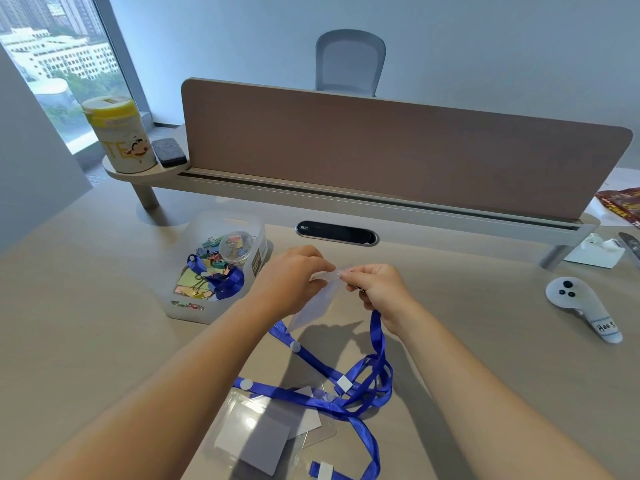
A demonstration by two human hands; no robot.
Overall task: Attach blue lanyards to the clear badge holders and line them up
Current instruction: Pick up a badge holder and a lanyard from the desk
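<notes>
Both hands [329, 282] pinch a clear badge holder [317, 304]; the bin [194, 306] holds binder clips, apparently a lanyard.

Daylight came in from the window [65, 64] at upper left, cool and fairly bright, and the buildings outside were washed out. Soft, dark shadows lay on the desk [485, 341] under and to the right of the arms. A glare spot shone on the clear holders [249, 422] near the bottom. The wide lens bowed the divider [381, 150] and stretched the edges. Detail was slightly soft throughout.
</notes>
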